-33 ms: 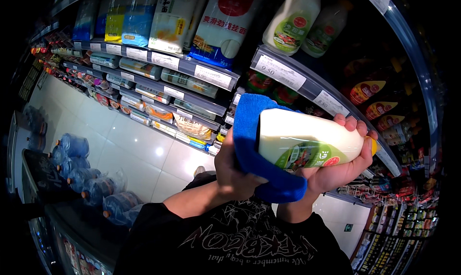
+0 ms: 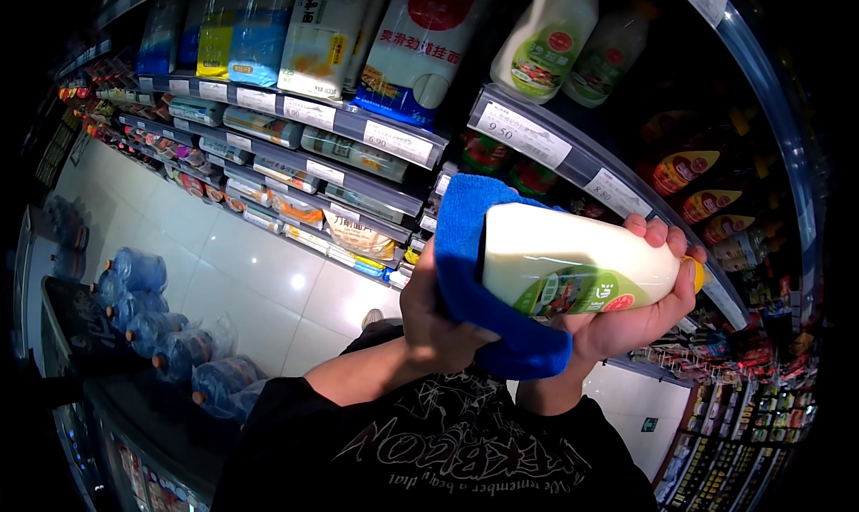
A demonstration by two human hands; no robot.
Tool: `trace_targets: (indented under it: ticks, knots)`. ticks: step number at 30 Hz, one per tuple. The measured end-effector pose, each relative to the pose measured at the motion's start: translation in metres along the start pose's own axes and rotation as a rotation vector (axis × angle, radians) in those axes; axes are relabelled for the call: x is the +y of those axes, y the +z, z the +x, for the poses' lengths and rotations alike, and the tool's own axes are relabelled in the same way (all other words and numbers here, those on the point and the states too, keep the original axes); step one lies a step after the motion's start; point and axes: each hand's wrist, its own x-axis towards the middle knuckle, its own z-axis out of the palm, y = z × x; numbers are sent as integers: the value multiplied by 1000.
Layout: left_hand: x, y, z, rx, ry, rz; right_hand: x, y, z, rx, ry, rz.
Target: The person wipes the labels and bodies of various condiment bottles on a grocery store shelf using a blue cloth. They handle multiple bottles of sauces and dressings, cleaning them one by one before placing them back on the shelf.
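Note:
A plastic bottle of creamy white salad dressing (image 2: 573, 248), with a green label and yellow cap, lies on its side in front of my chest. My right hand (image 2: 637, 322) is closed around its shoulder end, with fingertips curled over the top edge and the cap pointing right. Against the bottle's base rests a folded blue cloth (image 2: 465, 244), gripped by my left hand (image 2: 431, 311). The cloth drapes below the bottle towards my right wrist. Part of the left fingers is hidden behind it.
Two similar dressing bottles (image 2: 548, 42) stand on the shelf ahead, above price tags (image 2: 523, 136). Packs of dried noodles (image 2: 416, 47) fill shelves to the left. Dark sauce bottles (image 2: 684, 172) are at right. Large water jugs (image 2: 224, 382) sit at lower left, beside the tiled floor (image 2: 259, 262).

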Motion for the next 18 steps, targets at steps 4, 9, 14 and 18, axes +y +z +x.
trace_targets:
  ticks: [4, 9, 14, 18]
  knots:
    - [10, 6, 1, 29, -73, -54, -5, 1, 0, 25, -28, 1]
    - [21, 6, 12, 19, -216, -89, -4, -1, -1, -49, -104, -4]
    - [37, 10, 17, 89, -331, -75, -2, 2, -3, -108, -205, -59]
    - [31, 4, 13, 48, -275, 213, -3, 3, -6, -132, -260, -72]
